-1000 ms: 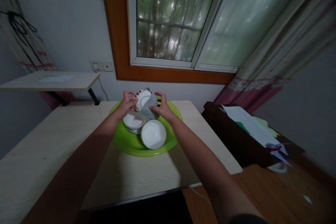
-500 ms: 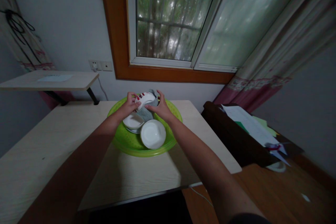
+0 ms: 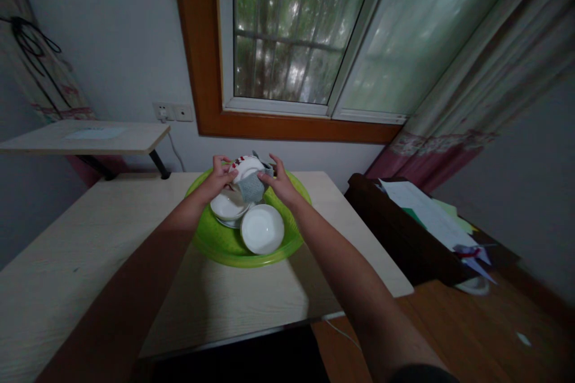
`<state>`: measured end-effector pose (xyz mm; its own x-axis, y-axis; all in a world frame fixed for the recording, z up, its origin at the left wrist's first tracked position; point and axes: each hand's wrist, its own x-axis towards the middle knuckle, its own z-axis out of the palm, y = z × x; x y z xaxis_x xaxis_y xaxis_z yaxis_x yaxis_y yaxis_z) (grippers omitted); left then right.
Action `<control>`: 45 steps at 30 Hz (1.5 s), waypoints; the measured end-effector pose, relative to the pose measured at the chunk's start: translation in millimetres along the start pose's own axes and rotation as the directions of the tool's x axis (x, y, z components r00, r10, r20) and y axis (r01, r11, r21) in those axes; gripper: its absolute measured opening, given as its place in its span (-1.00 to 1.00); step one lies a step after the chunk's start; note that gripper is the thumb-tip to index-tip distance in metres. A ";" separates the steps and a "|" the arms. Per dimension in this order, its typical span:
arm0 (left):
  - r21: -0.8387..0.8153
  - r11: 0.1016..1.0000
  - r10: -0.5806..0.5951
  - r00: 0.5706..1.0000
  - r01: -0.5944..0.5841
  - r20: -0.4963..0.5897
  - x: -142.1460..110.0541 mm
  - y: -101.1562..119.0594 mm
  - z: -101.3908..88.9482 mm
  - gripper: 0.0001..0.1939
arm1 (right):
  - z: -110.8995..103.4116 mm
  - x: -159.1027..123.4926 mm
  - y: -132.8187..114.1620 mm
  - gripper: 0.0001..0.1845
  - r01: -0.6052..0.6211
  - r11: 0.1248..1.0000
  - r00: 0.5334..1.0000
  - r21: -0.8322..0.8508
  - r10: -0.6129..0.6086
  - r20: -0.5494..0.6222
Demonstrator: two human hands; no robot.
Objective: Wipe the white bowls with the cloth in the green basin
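Observation:
Over the far side of a green plastic basin [image 3: 211, 244], my left hand [image 3: 217, 176] grips the rim of a small white bowl with red marks [image 3: 245, 166], held tilted. My right hand [image 3: 278, 182] presses a grey cloth [image 3: 250, 189] against that bowl, fingers closed on the cloth. Two more white dishes lie in the basin: one [image 3: 228, 205] under my left hand and one [image 3: 262, 229] at the front, closer to me.
The basin sits on a pale wooden table [image 3: 67, 251] under a window [image 3: 287, 30]. A small side shelf [image 3: 85, 136] stands at the left wall. A dark cabinet with papers [image 3: 422, 215] is at the right, beside a curtain.
The bowl has been turned a little between my hands and the cloth has shifted across it. Both hands stay over the far side of the basin.

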<state>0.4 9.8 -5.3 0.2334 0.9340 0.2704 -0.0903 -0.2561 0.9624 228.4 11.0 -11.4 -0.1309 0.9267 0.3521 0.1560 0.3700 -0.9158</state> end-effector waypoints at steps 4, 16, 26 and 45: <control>-0.020 1.000 -0.014 1.000 0.014 -0.021 0.4 -0.8 -1.5 -0.31 | -2.1 -2.9 -7.2 0.14 -0.024 0.999 0.996 0.040 0.020 0.088; 0.091 0.995 0.033 0.998 -0.037 0.047 6.0 -18.9 -8.9 -0.42 | 9.2 -1.9 2.6 0.29 0.079 0.965 0.995 -0.250 -0.090 -0.031; 0.017 1.000 0.022 1.000 -0.022 0.008 2.6 -5.5 -1.4 -0.26 | 10.8 -3.8 -9.3 0.04 0.020 0.990 0.993 -0.143 -0.037 -0.113; -0.238 0.965 0.086 0.992 -0.107 -0.097 0.8 17.0 -4.9 -0.39 | 10.7 -0.2 -1.3 -0.47 0.088 0.996 0.995 -0.036 -0.086 0.047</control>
<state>-5.7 7.4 11.1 0.1297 0.9282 0.3488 -0.3422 -0.2882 0.8943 217.7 9.6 -12.4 -0.1897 0.8874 0.4201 0.1786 0.4519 -0.8740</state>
